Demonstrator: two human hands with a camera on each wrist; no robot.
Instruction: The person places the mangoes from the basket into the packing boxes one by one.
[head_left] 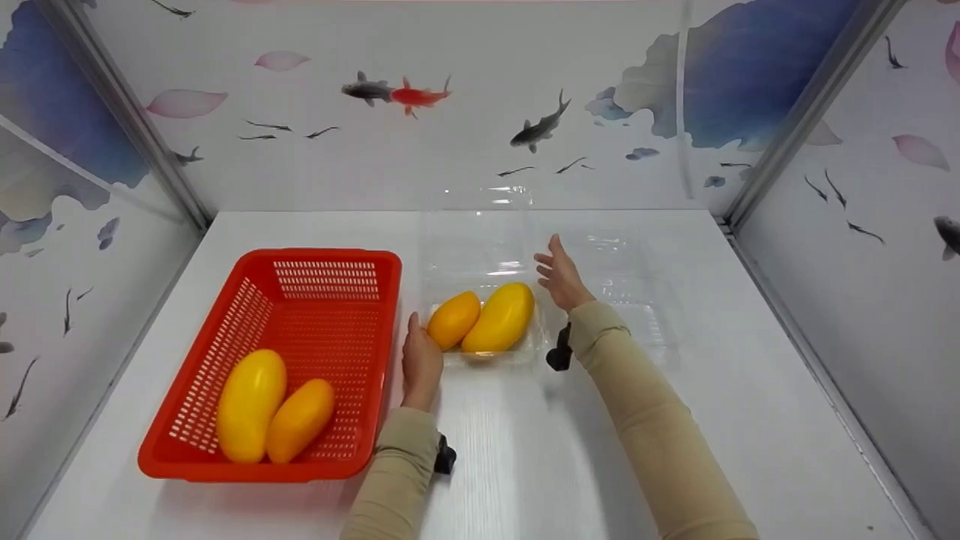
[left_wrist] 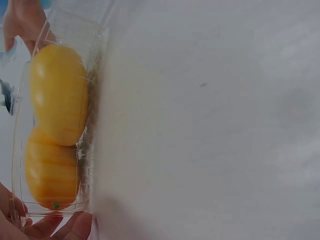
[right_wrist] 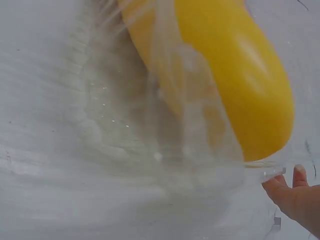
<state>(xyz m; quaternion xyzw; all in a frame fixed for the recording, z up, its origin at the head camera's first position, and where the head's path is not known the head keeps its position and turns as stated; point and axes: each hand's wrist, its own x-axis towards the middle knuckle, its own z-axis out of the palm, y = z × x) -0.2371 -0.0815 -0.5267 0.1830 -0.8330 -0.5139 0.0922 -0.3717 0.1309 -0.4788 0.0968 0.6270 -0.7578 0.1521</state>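
Two yellow mangoes, a smaller one (head_left: 454, 321) and a larger one (head_left: 502, 319), lie side by side in a clear plastic box (head_left: 491, 361) with its lid (head_left: 476, 240) raised at the back. My left hand (head_left: 421, 367) is at the box's left end, beside the smaller mango; in the left wrist view its fingertips (left_wrist: 82, 225) lie against the end wall. At the opposite end, my right hand (head_left: 561, 276) has its fingers extended and spread. In the right wrist view its fingertips are right at the box's edge, near the larger mango (right_wrist: 245, 85).
On the left, a red perforated basket (head_left: 315, 300) holds a large mango (head_left: 251, 405) and a smaller one (head_left: 301, 420). Another clear plastic box (head_left: 645, 319) lies to the right, partly behind the right forearm. Printed panels wall in the white table (head_left: 750, 420).
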